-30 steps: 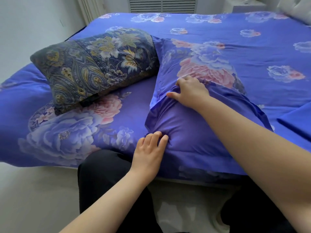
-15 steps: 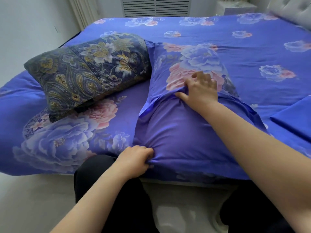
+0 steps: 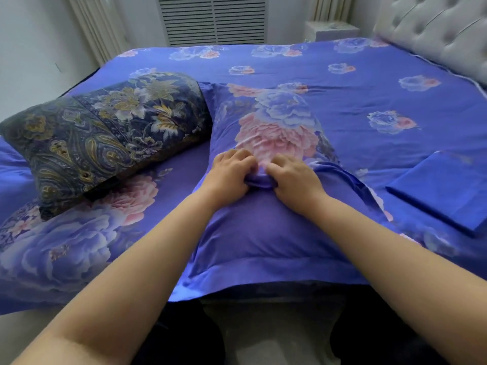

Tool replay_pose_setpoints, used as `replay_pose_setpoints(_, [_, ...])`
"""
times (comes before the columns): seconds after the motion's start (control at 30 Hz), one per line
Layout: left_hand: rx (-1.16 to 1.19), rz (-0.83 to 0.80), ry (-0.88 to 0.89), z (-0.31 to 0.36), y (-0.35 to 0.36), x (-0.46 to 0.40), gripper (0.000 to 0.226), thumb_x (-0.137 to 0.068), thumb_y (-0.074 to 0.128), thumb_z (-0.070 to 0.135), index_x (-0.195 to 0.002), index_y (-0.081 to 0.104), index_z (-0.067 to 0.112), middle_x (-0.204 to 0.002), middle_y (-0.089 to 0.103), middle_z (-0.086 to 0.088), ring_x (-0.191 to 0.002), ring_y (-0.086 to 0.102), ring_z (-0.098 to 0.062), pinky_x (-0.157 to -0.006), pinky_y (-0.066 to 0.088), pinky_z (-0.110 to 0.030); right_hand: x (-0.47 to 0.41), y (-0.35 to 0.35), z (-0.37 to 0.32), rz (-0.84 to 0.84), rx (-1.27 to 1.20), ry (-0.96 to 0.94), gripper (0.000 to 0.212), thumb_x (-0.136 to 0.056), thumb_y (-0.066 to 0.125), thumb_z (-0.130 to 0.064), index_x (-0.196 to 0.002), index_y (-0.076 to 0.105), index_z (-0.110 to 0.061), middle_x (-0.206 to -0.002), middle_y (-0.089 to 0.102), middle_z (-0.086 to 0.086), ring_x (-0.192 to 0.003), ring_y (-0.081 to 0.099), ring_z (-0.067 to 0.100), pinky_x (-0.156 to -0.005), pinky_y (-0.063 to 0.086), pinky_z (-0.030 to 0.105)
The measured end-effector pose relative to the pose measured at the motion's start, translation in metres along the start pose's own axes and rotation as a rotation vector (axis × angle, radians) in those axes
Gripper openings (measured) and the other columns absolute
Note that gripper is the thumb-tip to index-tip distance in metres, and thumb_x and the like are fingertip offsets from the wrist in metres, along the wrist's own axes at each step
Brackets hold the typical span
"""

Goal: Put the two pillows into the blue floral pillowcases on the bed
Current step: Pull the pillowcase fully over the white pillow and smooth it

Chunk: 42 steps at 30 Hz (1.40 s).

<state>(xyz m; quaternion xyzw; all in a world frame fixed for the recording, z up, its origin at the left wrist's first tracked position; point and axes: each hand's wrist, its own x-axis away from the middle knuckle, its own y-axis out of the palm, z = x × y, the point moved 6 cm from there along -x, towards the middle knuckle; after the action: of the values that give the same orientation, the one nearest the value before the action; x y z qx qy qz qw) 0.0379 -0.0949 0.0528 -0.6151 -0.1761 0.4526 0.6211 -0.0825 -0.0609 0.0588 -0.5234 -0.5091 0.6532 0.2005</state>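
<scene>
Pillowcase in blue floral cloth lies stuffed at the bed's near edge, its pillow wholly hidden inside. Left hand and right hand pinch a fold together, fingertips buried. Beside it sits the dark paisley pillow, uncovered.

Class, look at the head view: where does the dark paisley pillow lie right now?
The dark paisley pillow lies on the bed, on the left of the head view, with its right end against the blue floral pillowcase that both hands grip.
</scene>
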Motion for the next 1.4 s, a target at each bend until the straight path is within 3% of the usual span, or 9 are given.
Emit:
replay_pose_setpoints(0.13, [-0.079,0.031,0.156,0.010,-0.006,0.006,0.009,-0.070,0.043,0.022,-0.062,0.043,0.027,-0.068,0.056,0.005,-0.071,0.056,-0.025,-0.074,0.027,-0.029,0.011,-0.008,0.030,-0.088,0.033,0.065,0.012,-0.073,0.045,-0.016,-0.076,0.056,-0.013,-0.069,0.063,0.010,-0.063,0.063,0.030,-0.071,0.045,0.039])
replay_pose_setpoints(0.27, [-0.221,-0.049,0.100,-0.015,-0.004,0.014,0.020,-0.082,0.052,0.033,-0.100,0.059,0.027,-0.084,0.064,0.004,-0.093,0.059,-0.021,-0.103,0.030,-0.044,0.022,-0.024,0.067,-0.030,0.210,0.095,0.009,-0.072,0.050,-0.022,-0.073,0.056,-0.016,-0.058,0.060,0.006,-0.057,0.063,0.026,-0.093,0.040,0.043])
replay_pose_setpoints(0.53, [-0.265,0.158,0.484,0.046,0.018,0.023,0.028,-0.082,0.050,0.013,-0.105,0.064,0.022,-0.106,0.064,0.004,-0.099,0.058,-0.025,-0.103,0.033,-0.052,0.042,-0.012,0.050,0.140,0.058,-0.039,0.024,-0.076,0.044,-0.016,-0.082,0.066,-0.010,-0.075,0.070,0.003,-0.072,0.067,0.023,-0.092,0.041,0.032])
replay_pose_setpoints(0.7, [-0.438,0.175,0.656,0.059,0.026,0.032,0.021,-0.086,0.051,0.006,-0.097,0.065,0.019,-0.092,0.063,0.002,-0.102,0.059,-0.027,-0.106,0.031,-0.057,0.054,-0.004,0.044,0.164,0.106,-0.287,0.015,-0.077,0.055,-0.012,-0.090,0.063,-0.012,-0.075,0.064,0.003,-0.069,0.059,0.026,-0.075,0.043,0.036])
replay_pose_setpoints(0.87, [-0.653,0.069,0.198,0.030,0.018,0.014,0.016,-0.083,0.046,0.006,-0.083,0.061,0.014,-0.083,0.060,-0.005,-0.115,0.054,-0.041,-0.105,0.023,-0.068,0.051,0.007,0.062,0.076,0.392,-0.079,0.017,-0.082,0.051,-0.007,-0.084,0.065,-0.015,-0.090,0.068,0.002,-0.078,0.062,0.026,-0.079,0.033,0.040])
replay_pose_setpoints(1.0, [-0.652,-0.171,-0.141,0.000,0.012,0.000,0.026,-0.088,0.039,0.005,-0.102,0.061,0.010,-0.111,0.059,-0.013,-0.135,0.021,-0.053,-0.102,-0.004,-0.073,0.041,0.009,0.070,-0.085,0.477,0.138,0.032,-0.078,0.031,-0.002,-0.082,0.062,-0.007,-0.080,0.066,0.008,-0.102,0.063,0.035,-0.100,0.028,0.062])
replay_pose_setpoints(1.2, [-0.619,-0.239,-0.314,-0.033,0.004,-0.026,0.026,-0.091,0.049,0.019,-0.112,0.065,0.018,-0.130,0.053,-0.005,-0.140,0.018,-0.045,-0.104,-0.001,-0.072,0.014,0.007,0.115,-0.592,0.581,0.513,0.048,-0.097,0.022,-0.008,-0.143,0.034,-0.012,-0.157,0.016,0.003,-0.142,0.003,0.047,-0.103,-0.002,0.073])
replay_pose_setpoints(1.3, [-0.590,-0.358,-0.337,-0.048,0.016,-0.021,0.023,-0.093,0.045,0.020,-0.109,0.061,0.021,-0.126,0.055,-0.001,-0.139,0.024,-0.038,-0.102,0.001,-0.075,0.014,0.005,0.140,-0.612,0.596,0.569,0.045,-0.096,0.026,-0.007,-0.138,0.042,-0.012,-0.148,0.035,0.007,-0.136,0.029,0.042,-0.107,0.003,0.071])
replay_pose_setpoints(1.4, [-0.607,-0.427,-0.395,-0.061,0.014,-0.019,0.023,-0.092,0.046,0.024,-0.109,0.061,0.022,-0.127,0.057,-0.002,-0.141,0.021,-0.037,-0.100,0.002,-0.075,0.016,0.001,0.162,-0.378,0.490,0.607,0.034,-0.094,0.032,-0.011,-0.115,0.060,-0.011,-0.119,0.062,0.012,-0.107,0.059,0.033,-0.111,0.017,0.058])
